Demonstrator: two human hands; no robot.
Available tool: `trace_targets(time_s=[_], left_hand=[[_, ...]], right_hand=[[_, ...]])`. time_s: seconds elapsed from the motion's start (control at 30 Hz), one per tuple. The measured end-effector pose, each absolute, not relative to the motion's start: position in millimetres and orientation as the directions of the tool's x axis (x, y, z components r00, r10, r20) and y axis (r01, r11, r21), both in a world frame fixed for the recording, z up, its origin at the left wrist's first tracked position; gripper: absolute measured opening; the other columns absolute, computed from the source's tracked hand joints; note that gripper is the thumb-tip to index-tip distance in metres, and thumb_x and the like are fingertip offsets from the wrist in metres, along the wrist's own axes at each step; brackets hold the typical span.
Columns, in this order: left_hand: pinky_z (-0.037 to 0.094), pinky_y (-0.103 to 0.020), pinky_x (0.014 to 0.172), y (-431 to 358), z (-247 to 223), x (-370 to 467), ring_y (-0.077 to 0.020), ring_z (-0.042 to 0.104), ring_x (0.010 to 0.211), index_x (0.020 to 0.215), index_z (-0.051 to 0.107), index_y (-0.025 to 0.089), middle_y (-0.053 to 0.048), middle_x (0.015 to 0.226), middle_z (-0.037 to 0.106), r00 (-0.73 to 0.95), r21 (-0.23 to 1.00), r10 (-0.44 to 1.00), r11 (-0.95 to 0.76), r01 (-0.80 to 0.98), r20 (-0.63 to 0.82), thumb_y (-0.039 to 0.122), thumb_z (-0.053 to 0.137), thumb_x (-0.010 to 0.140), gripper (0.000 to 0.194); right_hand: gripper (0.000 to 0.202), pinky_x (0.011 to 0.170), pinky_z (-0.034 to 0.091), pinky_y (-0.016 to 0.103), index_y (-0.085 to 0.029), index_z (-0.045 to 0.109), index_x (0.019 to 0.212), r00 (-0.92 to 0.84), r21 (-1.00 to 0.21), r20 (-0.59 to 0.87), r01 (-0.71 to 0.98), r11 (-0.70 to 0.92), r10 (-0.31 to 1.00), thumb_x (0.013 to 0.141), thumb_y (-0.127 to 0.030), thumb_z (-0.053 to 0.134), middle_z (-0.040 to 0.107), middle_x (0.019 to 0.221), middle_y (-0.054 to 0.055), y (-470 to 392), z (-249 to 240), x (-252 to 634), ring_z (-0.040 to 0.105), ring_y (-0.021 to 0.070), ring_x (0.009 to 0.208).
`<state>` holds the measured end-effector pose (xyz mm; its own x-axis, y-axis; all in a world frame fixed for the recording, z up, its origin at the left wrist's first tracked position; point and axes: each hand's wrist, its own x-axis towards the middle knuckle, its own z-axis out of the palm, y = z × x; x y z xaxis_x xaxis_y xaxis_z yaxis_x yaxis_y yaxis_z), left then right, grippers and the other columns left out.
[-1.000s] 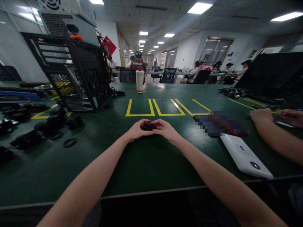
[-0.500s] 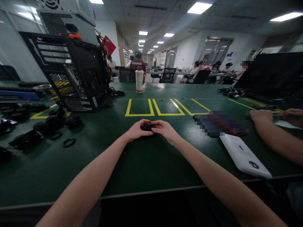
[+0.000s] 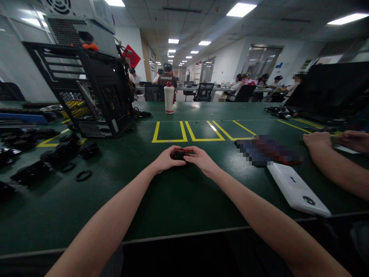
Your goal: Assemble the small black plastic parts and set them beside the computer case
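my left grip [image 3: 166, 159] curls around a small black part [image 3: 179, 155], my right grip [image 3: 199, 159] pinching its right side, at frame centre over the tabletop [image 3: 184, 204]. i judge this close two-handed manipulation; the next move calls for a light, steady hold. the part looks rounded, hard; the tabletop smooth, glossy green. a thin black ring [image 3: 83, 180] lies flat at left.

Green tabletop [image 3: 173, 207] smooth, softly glossy; white slab [image 3: 294, 186] smooth, plastic-looking; held black piece [image 3: 178, 155] plastic-looking; computer case [image 3: 100, 73] metal-looking.
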<state>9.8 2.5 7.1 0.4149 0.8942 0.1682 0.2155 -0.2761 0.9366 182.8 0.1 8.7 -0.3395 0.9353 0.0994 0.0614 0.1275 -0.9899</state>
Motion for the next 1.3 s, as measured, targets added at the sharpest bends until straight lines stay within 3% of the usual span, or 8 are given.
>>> trace_targets(time_s=[0.2, 0.4, 0.63, 0.73, 0.9, 1.07, 1.3], left_hand=[[0.037, -0.043, 0.091, 5.8, 2.3, 10.9, -0.0217, 0.052, 0.102, 0.11, 0.047, 0.019, -0.01, 0.113, 0.052, 0.401, 0.937, 0.898, -0.281, 0.206, 0.181, 0.026, 0.071, 0.057, 0.059], [0.035, -0.044, 0.092, 6.2, 1.6, 11.4, -0.0222, 0.05, 0.104, 0.109, 0.047, 0.019, -0.01, 0.115, 0.051, 0.398, 0.937, 0.898, -0.285, 0.203, 0.187, 0.027, 0.072, 0.056, 0.059], [0.037, -0.04, 0.092, 4.7, 3.1, 10.9, -0.0206, 0.051, 0.103, 0.11, 0.047, 0.019, -0.01, 0.114, 0.052, 0.401, 0.939, 0.896, -0.284, 0.195, 0.188, 0.028, 0.071, 0.057, 0.059], [0.038, -0.04, 0.091, 4.6, 3.7, 10.8, -0.0203, 0.051, 0.102, 0.11, 0.047, 0.018, -0.01, 0.113, 0.052, 0.4, 0.938, 0.897, -0.284, 0.196, 0.188, 0.027, 0.071, 0.057, 0.059], [0.038, -0.042, 0.09, 2.8, 5.6, 10.6, -0.0208, 0.052, 0.1, 0.11, 0.047, 0.019, -0.01, 0.112, 0.052, 0.388, 0.944, 0.905, -0.266, 0.197, 0.174, 0.027, 0.071, 0.056, 0.06], [0.038, -0.042, 0.09, 3.6, 3.7, 11.5, -0.0206, 0.052, 0.1, 0.11, 0.047, 0.019, -0.01, 0.113, 0.052, 0.369, 0.951, 0.912, -0.255, 0.175, 0.176, 0.026, 0.072, 0.056, 0.06], [0.037, -0.041, 0.091, 4.8, 3.3, 11.2, -0.0203, 0.051, 0.101, 0.109, 0.047, 0.018, -0.009, 0.112, 0.052, 0.387, 0.942, 0.9, -0.286, 0.176, 0.201, 0.025, 0.07, 0.058, 0.057]], right_hand=[[0.029, 0.084, 0.042, 0.036, -0.018, 0.055, 0.091, -0.327, -0.981, 0.123, 0.105, 0.165, 0.937, 0.062, -0.015, 0.06, 0.058, 0.096, 0.003, -1.0, 9.9, 181.0, 0.056, 0.0148, 0.088], [0.019, 0.081, 0.043, 0.036, -0.018, 0.054, 0.086, -0.295, -0.969, 0.133, 0.163, 0.187, 0.946, 0.07, -0.028, 0.055, 0.057, 0.09, 0.003, -6.3, 15.3, 181.3, 0.055, 0.0146, 0.085], [0.033, 0.085, 0.041, 0.033, -0.019, 0.049, 0.091, -0.38, -0.99, 0.132, -0.009, 0.139, 0.916, 0.06, -0.01, 0.059, 0.055, 0.098, 0.002, -3.9, 14.7, 183.3, 0.053, 0.0147, 0.095], [0.038, 0.087, 0.039, 0.033, -0.019, 0.051, 0.093, -0.382, -0.985, 0.156, 0.01, 0.173, 0.911, 0.058, -0.004, 0.056, 0.054, 0.099, 0.002, -2.3, 12.9, 183.4, 0.052, 0.0145, 0.097], [0.025, 0.085, 0.039, 0.035, -0.019, 0.054, 0.095, -0.313, -0.964, 0.173, 0.139, 0.225, 0.934, 0.07, -0.021, 0.053, 0.055, 0.097, 0.003, -4.4, 11.9, 181.7, 0.052, 0.0147, 0.092], [0.025, 0.083, 0.04, 0.035, -0.02, 0.055, 0.094, -0.264, -0.922, 0.206, 0.27, 0.277, 0.942, 0.075, -0.035, 0.049, 0.055, 0.098, 0.004, -3.7, 8.4, 179.8, 0.052, 0.014, 0.089], [0.027, 0.082, 0.042, 0.034, -0.018, 0.05, 0.09, -0.379, -0.98, 0.171, 0.027, 0.196, 0.91, 0.064, -0.012, 0.056, 0.056, 0.094, 0.002, -4.7, 13.0, 180.5, 0.055, 0.0146, 0.09]])
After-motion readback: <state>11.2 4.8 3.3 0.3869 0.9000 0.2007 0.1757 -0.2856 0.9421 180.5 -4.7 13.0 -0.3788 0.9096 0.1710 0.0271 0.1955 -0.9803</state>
